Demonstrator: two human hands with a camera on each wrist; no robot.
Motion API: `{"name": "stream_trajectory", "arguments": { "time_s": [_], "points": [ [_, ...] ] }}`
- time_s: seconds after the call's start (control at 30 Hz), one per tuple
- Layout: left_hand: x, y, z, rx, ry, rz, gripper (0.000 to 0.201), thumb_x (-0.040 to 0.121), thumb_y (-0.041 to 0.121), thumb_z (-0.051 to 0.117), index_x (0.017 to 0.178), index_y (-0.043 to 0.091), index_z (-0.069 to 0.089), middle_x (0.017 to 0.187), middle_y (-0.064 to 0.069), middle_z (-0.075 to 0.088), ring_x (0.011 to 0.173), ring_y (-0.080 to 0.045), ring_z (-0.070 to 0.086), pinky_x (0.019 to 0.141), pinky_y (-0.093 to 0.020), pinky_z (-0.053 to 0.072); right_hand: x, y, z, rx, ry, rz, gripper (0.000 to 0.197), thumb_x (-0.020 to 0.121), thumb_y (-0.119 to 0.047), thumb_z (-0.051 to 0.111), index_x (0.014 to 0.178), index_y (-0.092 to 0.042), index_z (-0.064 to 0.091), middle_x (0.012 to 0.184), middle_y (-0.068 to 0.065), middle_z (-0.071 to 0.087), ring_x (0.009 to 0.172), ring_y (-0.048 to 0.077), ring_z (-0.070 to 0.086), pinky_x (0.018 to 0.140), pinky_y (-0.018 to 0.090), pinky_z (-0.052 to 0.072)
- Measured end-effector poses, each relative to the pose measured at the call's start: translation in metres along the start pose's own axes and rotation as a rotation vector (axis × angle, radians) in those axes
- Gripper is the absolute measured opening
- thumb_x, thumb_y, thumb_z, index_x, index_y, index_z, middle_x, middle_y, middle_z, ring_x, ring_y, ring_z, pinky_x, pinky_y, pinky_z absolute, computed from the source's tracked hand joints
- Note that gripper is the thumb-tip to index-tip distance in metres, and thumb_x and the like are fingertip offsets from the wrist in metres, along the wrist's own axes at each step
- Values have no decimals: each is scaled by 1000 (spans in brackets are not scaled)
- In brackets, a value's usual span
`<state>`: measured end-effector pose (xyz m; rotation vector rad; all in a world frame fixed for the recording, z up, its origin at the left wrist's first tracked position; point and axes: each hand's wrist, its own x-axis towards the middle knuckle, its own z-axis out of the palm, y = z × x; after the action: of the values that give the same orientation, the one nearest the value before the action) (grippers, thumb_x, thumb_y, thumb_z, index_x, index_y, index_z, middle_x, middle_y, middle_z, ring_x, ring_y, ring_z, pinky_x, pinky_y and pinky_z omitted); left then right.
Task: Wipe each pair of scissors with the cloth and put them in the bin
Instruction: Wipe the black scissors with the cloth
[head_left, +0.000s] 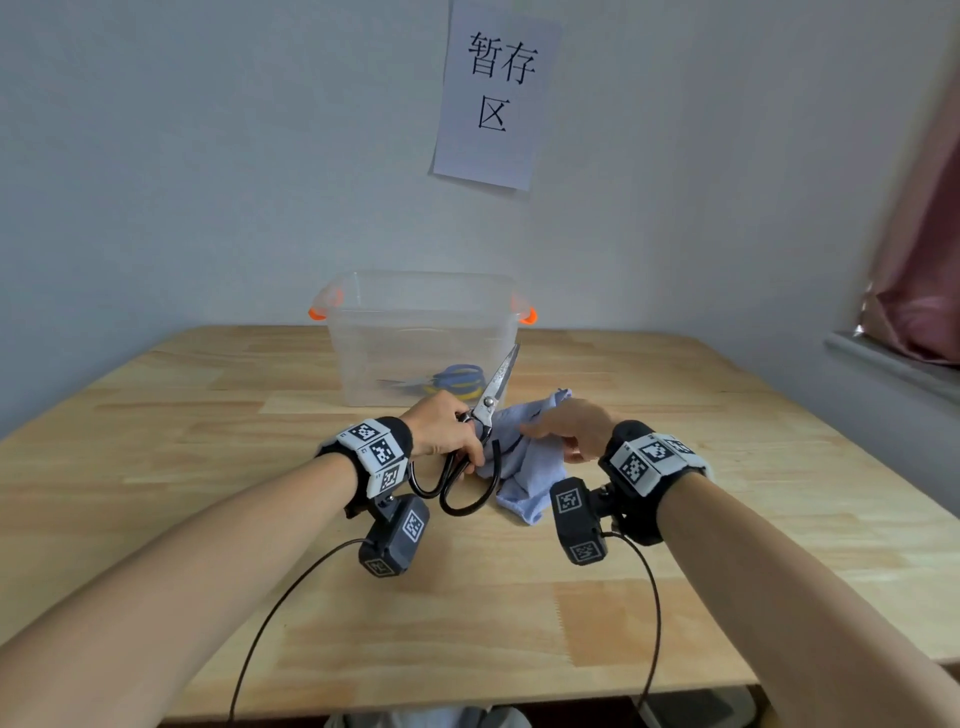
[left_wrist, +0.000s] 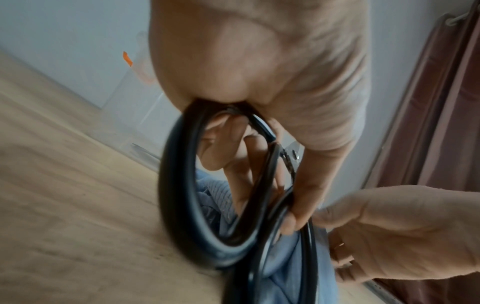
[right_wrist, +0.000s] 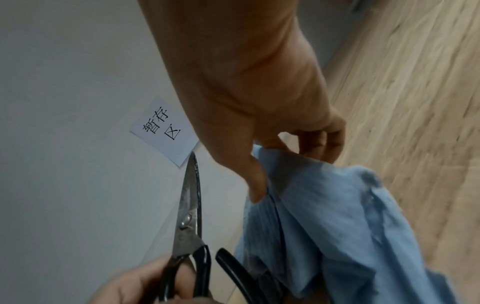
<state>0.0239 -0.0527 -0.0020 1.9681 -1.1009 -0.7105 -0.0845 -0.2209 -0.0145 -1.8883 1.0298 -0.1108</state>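
Left grip: the left hand (head_left: 441, 431) is wrapped around the black-handled scissors (head_left: 488, 410) just below the pivot; from the left wrist, its fingers (left_wrist: 296, 205) curl round the black loops, thumb against the shank.
Right grip: the right hand (head_left: 571, 428) holds the blue cloth (head_left: 524, 467); from the right wrist, thumb and fingers (right_wrist: 255, 185) pinch a fold of the fabric, with the rest of it hanging down.
Scissors: blades together, tilted up and away from the person, the tip in front of the bin's near wall as the head view has it. The two large handle loops hang below the left hand, above the bench. The blades are bare metal, dull and speckled.
Cloth and scissors: the cloth lies just beside the handles on their right; it is behind one loop in the left wrist view. Whether it touches the blades I cannot tell.
Bin: a clear plastic bin (head_left: 363, 332) with orange handle clips stands at the far side of the bench, near the wall.
In the bin: blue and yellow-handled scissors (head_left: 457, 379) lie on its floor.
Bench: a pale wooden bench (head_left: 675, 545) carries the bin; the cloth's lower end seems to rest on it.
Wall: a paper sign (head_left: 493, 93) with printed characters is stuck above the bin.
Right edge: a reddish curtain (head_left: 924, 260) hangs there.
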Motion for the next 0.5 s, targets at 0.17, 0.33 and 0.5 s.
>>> {"name": "stream_trajectory", "arguments": {
  "time_s": [0.17, 0.33, 0.5],
  "points": [
    [0, 6, 2, 17, 11, -4, 29, 66, -11, 79, 62, 5, 55, 60, -18, 66, 66, -38, 66, 71, -55, 58, -7, 5, -9, -371, 114, -26, 19, 89, -12, 69, 92, -2, 53, 78, 10, 57, 75, 23, 60, 76, 32, 58],
    [-2, 9, 4, 12, -7, 2, 32, 68, -11, 78, 62, 7, 53, 58, -16, 66, 66, -37, 65, 72, -55, 58, -10, 4, -25, 173, 162, -130, 27, 83, -7, 78, 70, -3, 55, 64, 9, 53, 60, 21, 54, 54, 29, 48],
    [-3, 14, 8, -7, -43, -13, 31, 71, -15, 76, 65, 4, 52, 56, -17, 64, 66, -37, 62, 68, -52, 58, -10, 5, -22, 665, 44, -241, 27, 92, -10, 69, 70, -4, 54, 68, 8, 52, 60, 18, 54, 56, 26, 47]
  ]
}}
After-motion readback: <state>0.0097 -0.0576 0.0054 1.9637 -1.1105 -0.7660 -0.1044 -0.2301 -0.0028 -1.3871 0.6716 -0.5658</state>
